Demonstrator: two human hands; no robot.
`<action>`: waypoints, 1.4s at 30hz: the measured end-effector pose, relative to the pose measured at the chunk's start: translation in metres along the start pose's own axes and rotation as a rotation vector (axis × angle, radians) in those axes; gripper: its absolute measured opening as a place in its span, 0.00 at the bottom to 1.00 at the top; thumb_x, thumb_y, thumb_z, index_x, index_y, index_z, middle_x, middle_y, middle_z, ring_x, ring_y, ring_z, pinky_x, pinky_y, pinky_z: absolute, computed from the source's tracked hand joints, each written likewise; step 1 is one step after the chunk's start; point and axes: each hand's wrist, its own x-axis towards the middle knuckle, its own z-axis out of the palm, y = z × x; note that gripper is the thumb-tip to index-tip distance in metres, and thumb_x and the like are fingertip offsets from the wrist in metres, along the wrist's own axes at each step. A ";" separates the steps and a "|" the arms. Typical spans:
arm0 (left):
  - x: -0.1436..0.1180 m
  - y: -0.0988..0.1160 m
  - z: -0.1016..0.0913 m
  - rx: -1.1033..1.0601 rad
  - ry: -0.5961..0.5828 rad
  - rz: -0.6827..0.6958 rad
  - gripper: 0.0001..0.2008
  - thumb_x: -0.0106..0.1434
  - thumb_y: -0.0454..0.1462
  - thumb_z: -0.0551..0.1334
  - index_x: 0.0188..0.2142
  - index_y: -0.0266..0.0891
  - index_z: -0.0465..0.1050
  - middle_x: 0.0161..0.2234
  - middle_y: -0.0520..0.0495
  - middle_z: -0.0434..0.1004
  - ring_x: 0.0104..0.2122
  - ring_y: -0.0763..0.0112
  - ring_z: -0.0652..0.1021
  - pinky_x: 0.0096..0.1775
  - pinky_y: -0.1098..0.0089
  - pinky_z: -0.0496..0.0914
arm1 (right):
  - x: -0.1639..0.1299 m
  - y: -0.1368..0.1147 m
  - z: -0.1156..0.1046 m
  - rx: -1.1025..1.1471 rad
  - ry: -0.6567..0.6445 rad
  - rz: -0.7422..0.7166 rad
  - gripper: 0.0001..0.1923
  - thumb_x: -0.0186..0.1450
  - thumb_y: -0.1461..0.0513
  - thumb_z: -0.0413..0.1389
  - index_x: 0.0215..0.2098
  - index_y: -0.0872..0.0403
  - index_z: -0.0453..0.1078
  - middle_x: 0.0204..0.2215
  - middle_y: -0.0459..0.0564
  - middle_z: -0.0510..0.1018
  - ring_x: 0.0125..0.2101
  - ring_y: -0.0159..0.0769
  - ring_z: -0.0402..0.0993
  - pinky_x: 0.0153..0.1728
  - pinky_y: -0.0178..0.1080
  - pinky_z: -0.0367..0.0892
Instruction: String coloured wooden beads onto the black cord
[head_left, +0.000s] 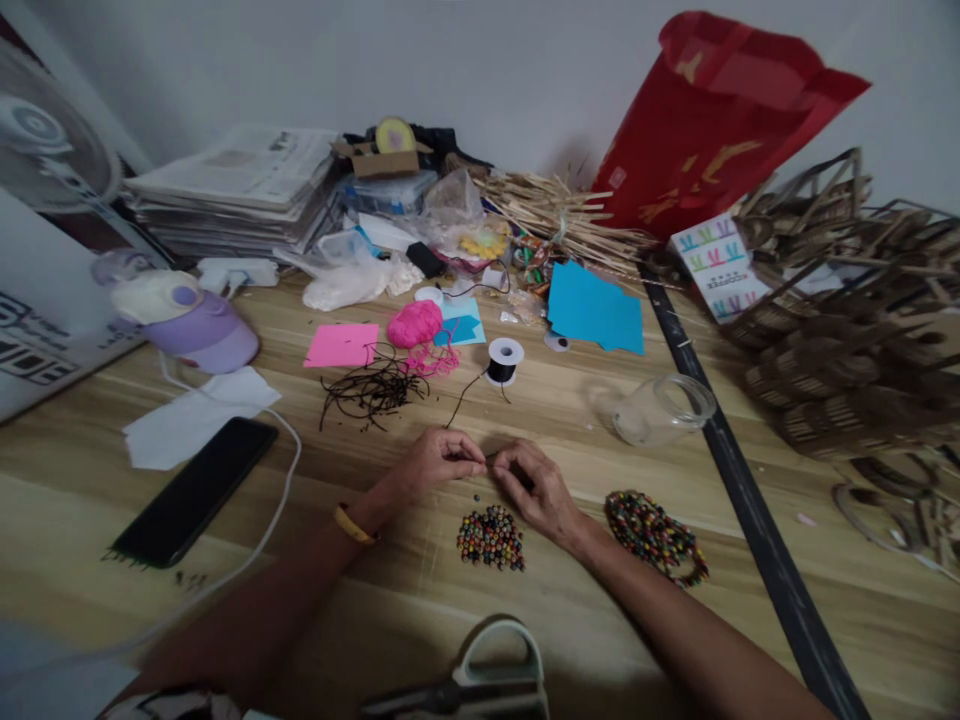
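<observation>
Looking down from my head camera, the wooden table (675,620) is crowded: a stack of newspapers (240,190) sits toward its far left corner, a red paper bag (712,120) leans on the wall at the far edge, and woven brown baskets (840,350) pile up along the right edge. Nearer, a black phone (195,490) lies toward the left edge on a white cable, a clear glass jar (664,408) lies on its side to the right, and a tangle of dark cord (371,390) lies beside a ball of pink yarn (414,324). Scissors with pale handles (487,680) rest at the near edge. A small spool of black thread (503,362) stands mid-table, its thin black thread (461,398) running down to my fingers. My left hand (435,462) and right hand (534,485) meet, fingertips pinched narrowly on the thread; whether a bead is on it I cannot tell. A heap of multicoloured beads (491,538) lies just below my hands, and a strung multicoloured bead piece (656,532) lies beside my right wrist.
</observation>
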 end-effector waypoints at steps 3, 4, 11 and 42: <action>0.000 0.002 0.001 -0.002 -0.003 -0.001 0.11 0.50 0.38 0.69 0.30 0.32 0.76 0.28 0.46 0.79 0.30 0.72 0.76 0.33 0.73 0.69 | 0.000 0.000 0.000 -0.003 0.005 -0.004 0.07 0.68 0.61 0.49 0.32 0.53 0.66 0.27 0.49 0.72 0.31 0.37 0.67 0.36 0.40 0.65; 0.000 0.003 0.001 -0.003 -0.001 0.000 0.11 0.50 0.38 0.69 0.30 0.32 0.76 0.28 0.46 0.79 0.30 0.72 0.76 0.33 0.73 0.69 | 0.000 0.001 0.001 -0.005 0.005 -0.006 0.07 0.68 0.61 0.49 0.33 0.53 0.66 0.27 0.49 0.72 0.31 0.37 0.67 0.36 0.40 0.64; -0.001 0.008 0.002 -0.006 0.013 -0.001 0.08 0.50 0.35 0.68 0.29 0.32 0.76 0.28 0.47 0.79 0.29 0.73 0.76 0.33 0.74 0.69 | 0.000 0.004 0.001 -0.007 -0.020 -0.021 0.07 0.68 0.62 0.49 0.33 0.53 0.65 0.27 0.49 0.71 0.31 0.37 0.67 0.36 0.40 0.64; -0.001 0.003 0.005 -0.040 -0.016 -0.003 0.07 0.51 0.34 0.68 0.30 0.32 0.76 0.28 0.46 0.80 0.29 0.73 0.77 0.34 0.74 0.69 | 0.000 0.001 0.001 0.015 -0.033 -0.019 0.07 0.68 0.61 0.49 0.33 0.52 0.66 0.28 0.50 0.72 0.31 0.37 0.66 0.36 0.41 0.63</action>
